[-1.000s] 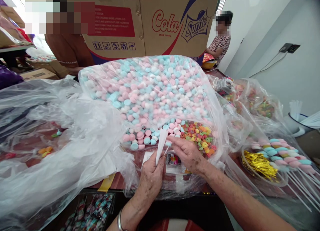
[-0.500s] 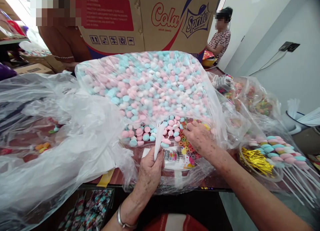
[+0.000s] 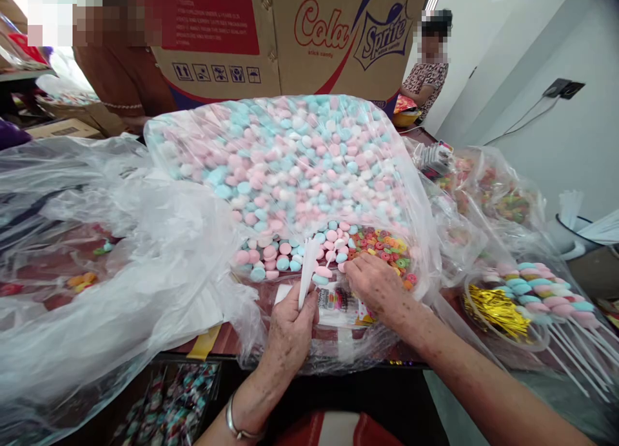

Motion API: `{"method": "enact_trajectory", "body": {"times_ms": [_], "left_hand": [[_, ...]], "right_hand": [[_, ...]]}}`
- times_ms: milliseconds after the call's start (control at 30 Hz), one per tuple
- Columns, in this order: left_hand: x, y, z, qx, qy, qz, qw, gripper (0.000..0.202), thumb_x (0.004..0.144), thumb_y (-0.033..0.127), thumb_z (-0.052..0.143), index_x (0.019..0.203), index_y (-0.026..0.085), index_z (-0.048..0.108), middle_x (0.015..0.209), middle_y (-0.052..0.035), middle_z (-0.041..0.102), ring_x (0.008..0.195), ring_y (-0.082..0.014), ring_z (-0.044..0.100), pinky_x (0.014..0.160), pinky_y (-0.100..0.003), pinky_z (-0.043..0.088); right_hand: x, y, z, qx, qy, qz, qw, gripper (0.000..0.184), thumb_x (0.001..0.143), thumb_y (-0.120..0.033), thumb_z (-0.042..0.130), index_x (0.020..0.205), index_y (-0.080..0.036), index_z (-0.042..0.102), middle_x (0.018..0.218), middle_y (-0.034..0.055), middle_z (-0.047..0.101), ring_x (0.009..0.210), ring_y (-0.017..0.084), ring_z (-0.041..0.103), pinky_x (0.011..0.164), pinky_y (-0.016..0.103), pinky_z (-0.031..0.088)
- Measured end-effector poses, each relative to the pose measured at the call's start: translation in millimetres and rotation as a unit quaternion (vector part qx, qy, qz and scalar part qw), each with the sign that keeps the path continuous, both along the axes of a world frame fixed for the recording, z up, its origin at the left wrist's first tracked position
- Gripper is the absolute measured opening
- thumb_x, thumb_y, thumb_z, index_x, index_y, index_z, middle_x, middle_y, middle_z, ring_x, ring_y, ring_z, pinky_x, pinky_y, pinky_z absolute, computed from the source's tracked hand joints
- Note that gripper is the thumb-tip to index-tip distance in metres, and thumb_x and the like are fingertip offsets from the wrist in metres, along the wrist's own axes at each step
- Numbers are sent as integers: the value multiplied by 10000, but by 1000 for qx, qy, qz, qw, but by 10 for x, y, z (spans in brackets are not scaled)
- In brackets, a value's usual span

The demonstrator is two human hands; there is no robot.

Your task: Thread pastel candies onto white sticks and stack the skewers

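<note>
Head cam: spill risk imo
Left hand [image 3: 293,320] clutches white sticks [image 3: 307,269]; slack could scatter them. I can't tell whether right hand [image 3: 376,286] holds anything.

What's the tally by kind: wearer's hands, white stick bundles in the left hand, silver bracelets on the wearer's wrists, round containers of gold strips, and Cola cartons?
Hands: 2 (left hand, right hand)
White stick bundle: 1
Silver bracelet: 1
Round container of gold strips: 1
Cola carton: 1
Total: 6
</note>
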State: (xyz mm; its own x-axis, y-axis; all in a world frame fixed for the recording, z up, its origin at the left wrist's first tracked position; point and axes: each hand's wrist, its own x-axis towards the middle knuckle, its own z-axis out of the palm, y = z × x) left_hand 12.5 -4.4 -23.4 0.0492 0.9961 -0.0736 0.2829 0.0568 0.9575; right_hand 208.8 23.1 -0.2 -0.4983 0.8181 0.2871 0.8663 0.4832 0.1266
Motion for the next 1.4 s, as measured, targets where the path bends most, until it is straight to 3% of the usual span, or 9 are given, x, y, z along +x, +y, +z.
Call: {"method": "enact_trajectory", "body": {"times_ms": [233,367,433,533,600,700,900,1267,1400], "left_hand": [[-11,-10,1,10,7,-3,1000,262,926,393,528,886,175,667,613,46,508,606,-147,447,601,-255,362],[1,-19,33,13,8,-9,1000,280,927,403,519,825,177,648,593,45,503,580,-143,440,571,-250,347],[8,-19,53,9,9,-24,1000,291,929,403,507,830,173,656,570,47,490,559,-141,432,554,-248,335],[9,-15,79,7,19,-56,998,315,937,401,488,899,161,690,561,50,469,552,-141,416,545,-246,325],[5,-12,93,13,23,-72,997,332,946,392,479,981,157,711,579,49,458,568,-143,407,553,-244,328],[0,-11,105,21,26,-90,995,357,958,363,464,1109,164,719,605,43,459,607,-152,418,582,-243,344],[14,-16,95,20,41,-91,995,386,962,355,459,1172,168,724,617,32,489,642,-164,439,610,-246,353],[28,-9,160,6,36,-79,996,339,945,384,486,938,144,725,604,41,441,600,-142,389,583,-247,326],[32,-6,127,7,32,-75,997,314,938,375,497,970,162,725,600,47,440,596,-140,388,579,-242,325]], "right_hand": [[-48,35,4,-55,-3,30,998,161,854,-17,555,893,-159,620,899,95,680,880,254,584,786,350,430],[30,170,-41,-89,193,-8,977,145,828,-56,552,782,-189,587,823,73,675,829,231,604,774,346,460],[67,218,-38,-139,402,-59,903,62,825,-153,594,790,-202,576,771,39,673,742,203,621,700,323,483],[97,240,12,-245,676,-92,688,163,778,-321,696,838,-214,589,727,4,697,635,173,652,609,295,518],[95,234,54,-294,758,-87,576,251,697,-347,781,823,-206,616,727,3,720,618,170,679,611,297,551],[72,224,92,-311,797,-80,511,278,614,-303,856,780,-190,664,743,2,738,596,154,691,608,285,581],[55,233,80,-304,803,-57,509,226,641,-290,870,793,-197,729,741,1,754,594,143,697,600,262,597],[74,231,63,-311,804,-41,506,228,661,-307,861,848,-215,770,767,7,759,640,155,708,641,283,602],[36,233,45,-304,796,-52,521,228,651,-322,858,824,-207,765,736,4,750,626,147,696,645,271,585]]}}
